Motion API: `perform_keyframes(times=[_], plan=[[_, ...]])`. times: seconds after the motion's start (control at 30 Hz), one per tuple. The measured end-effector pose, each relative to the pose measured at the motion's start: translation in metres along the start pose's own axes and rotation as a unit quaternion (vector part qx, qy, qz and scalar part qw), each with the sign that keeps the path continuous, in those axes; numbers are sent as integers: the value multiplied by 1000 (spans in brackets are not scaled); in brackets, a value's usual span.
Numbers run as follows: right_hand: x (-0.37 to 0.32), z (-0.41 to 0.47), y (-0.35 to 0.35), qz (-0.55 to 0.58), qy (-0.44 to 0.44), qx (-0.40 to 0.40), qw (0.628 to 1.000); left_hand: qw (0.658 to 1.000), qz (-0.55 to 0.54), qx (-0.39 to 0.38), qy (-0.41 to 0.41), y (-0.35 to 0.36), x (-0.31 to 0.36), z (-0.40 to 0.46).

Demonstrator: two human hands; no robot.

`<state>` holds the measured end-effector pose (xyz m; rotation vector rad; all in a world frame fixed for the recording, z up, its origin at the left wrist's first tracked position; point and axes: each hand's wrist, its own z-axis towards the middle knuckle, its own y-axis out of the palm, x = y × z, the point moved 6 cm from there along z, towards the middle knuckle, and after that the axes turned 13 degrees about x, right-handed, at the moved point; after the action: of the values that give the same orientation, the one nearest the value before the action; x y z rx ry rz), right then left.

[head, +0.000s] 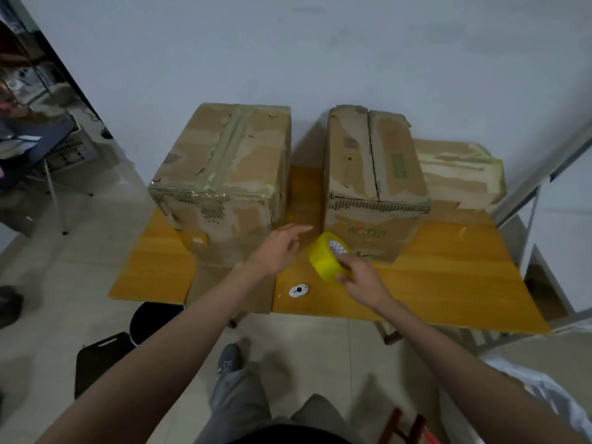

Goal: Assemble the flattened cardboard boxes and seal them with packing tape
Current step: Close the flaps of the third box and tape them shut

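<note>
- Presently, right hand [358, 277] grips yellow tape roll [326, 257] just above table [448, 267], before unsealed box [374, 187].
- Left hand [278, 248] released, fingers extended, beside taped box [224, 174].

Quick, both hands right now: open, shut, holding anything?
Left hand: open, fingers extended, holding nothing.
Right hand: grips the yellow packing tape roll.

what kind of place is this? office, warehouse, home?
Probably a back room or small storeroom used for packing, not a proper warehouse. Worn cardboard boxes sit on a small wooden table against a bare wall, with tiled floor and cluttered shelving at left.
</note>
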<state>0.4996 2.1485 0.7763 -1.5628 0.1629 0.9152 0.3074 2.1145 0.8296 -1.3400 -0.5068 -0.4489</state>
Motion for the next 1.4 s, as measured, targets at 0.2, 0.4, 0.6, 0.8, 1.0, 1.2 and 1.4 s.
perform_keyframes(times=[0.2,0.4,0.6,0.8,1.0,1.2,1.4], plan=[[-66,0,-70,65,-105,-27,992,988,-131,1,85,-81,56,22],[-123,14,-111,121,-145,-43,981,965,-246,31,85,-147,80,30],[-157,25,-122,94,-153,-38,983,972,-224,43,55,-185,69,31],[-186,45,-115,81,-163,-62,981,976,-204,47,63,-211,53,40],[-203,78,-111,122,-113,-54,985,982,-161,81,62,-241,25,74],[-232,121,-116,203,-24,-21,979,975,-222,-5,23,-259,-5,104],[-263,148,-114,152,-26,21,988,963,-250,-100,24,-285,-35,121]])
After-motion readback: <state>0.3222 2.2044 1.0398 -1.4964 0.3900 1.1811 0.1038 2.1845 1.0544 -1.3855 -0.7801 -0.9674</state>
